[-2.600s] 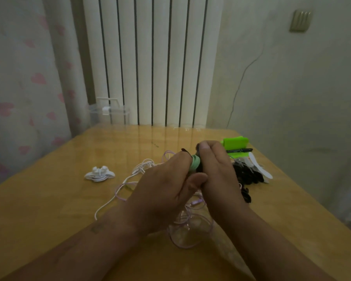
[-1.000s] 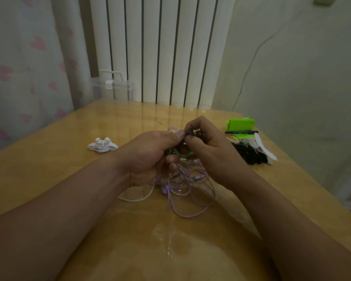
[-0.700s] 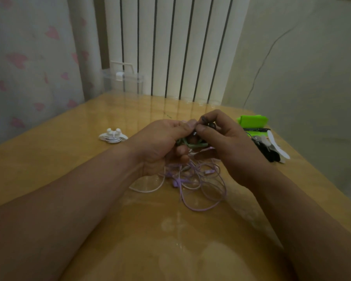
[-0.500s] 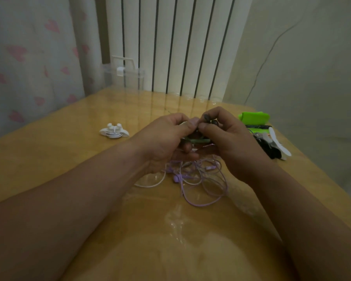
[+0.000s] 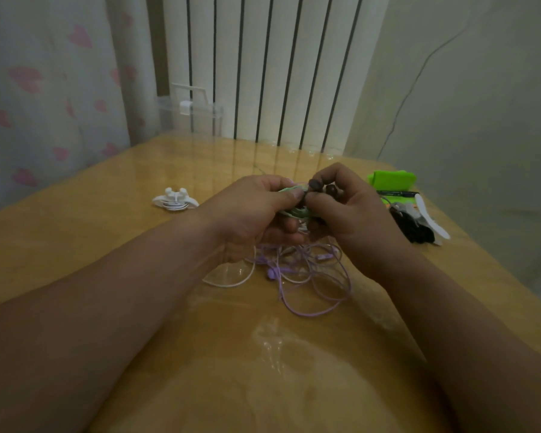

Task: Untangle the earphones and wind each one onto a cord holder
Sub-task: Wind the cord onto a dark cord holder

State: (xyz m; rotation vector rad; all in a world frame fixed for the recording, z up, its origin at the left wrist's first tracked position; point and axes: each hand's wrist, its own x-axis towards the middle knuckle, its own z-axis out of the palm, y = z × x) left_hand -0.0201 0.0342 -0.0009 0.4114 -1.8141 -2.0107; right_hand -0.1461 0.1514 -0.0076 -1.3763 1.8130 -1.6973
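My left hand point(image 5: 250, 214) grips a pale green cord holder point(image 5: 294, 210) held above the table. My right hand point(image 5: 347, 214) meets it from the right and pinches dark earbuds point(image 5: 324, 187) at the top of the holder. Under both hands a tangle of purple earphone cord point(image 5: 310, 276) lies on the table, with a white cord loop point(image 5: 228, 276) at its left. A white cord holder point(image 5: 175, 201) with white earphones wound on it sits to the left.
A wooden table point(image 5: 107, 245) with a glossy cover. At the right edge lie a bright green object point(image 5: 391, 179), a black pen point(image 5: 397, 193), a black cord bundle point(image 5: 416, 229) and a white holder point(image 5: 431, 220). A clear plastic box point(image 5: 189, 117) stands at the back.
The hands came down closer to the table with the green holder. My right fingers shifted onto the dark earbuds at the holder's top. The cord tangle stayed in place.
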